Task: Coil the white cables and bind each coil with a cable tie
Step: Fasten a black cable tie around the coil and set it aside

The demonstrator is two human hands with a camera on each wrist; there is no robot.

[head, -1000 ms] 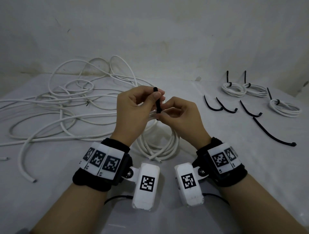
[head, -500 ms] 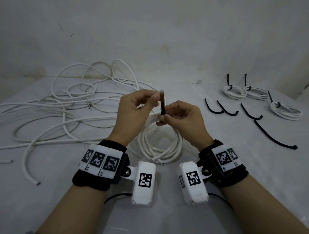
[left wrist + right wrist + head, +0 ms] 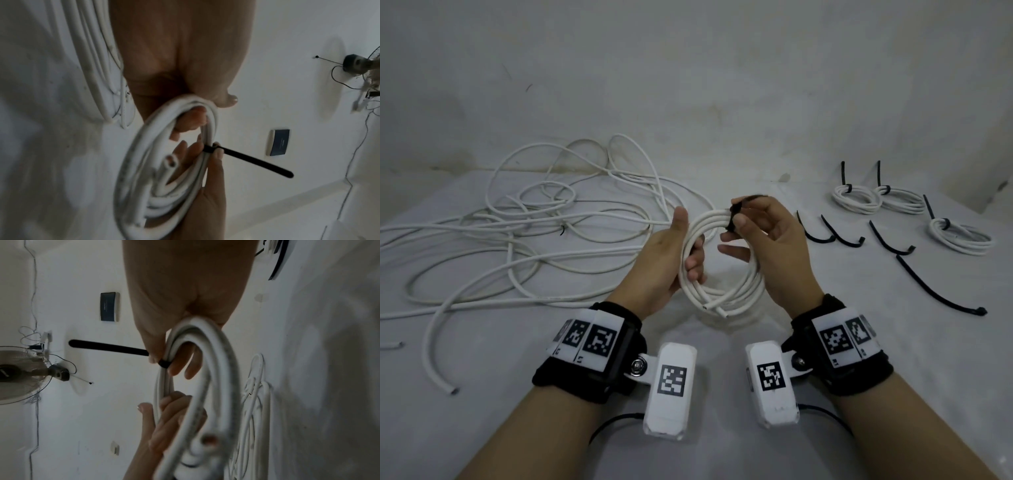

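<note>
Lifted since the earlier frame, the white coil [image 3: 717, 263] now stands upright between both hands above the tabletop [image 3: 482, 394]. Left hand [image 3: 666, 260] grips its 9 o'clock side; right hand [image 3: 767, 240] pinches the black cable tie [image 3: 734, 214] at 12 o'clock.

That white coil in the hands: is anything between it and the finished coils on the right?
Partly. The coil, held by the left hand and right hand, would cross four loose black ties lying on the table between it and the three bound coils. Carried above the table, nothing visible blocks it.
</note>
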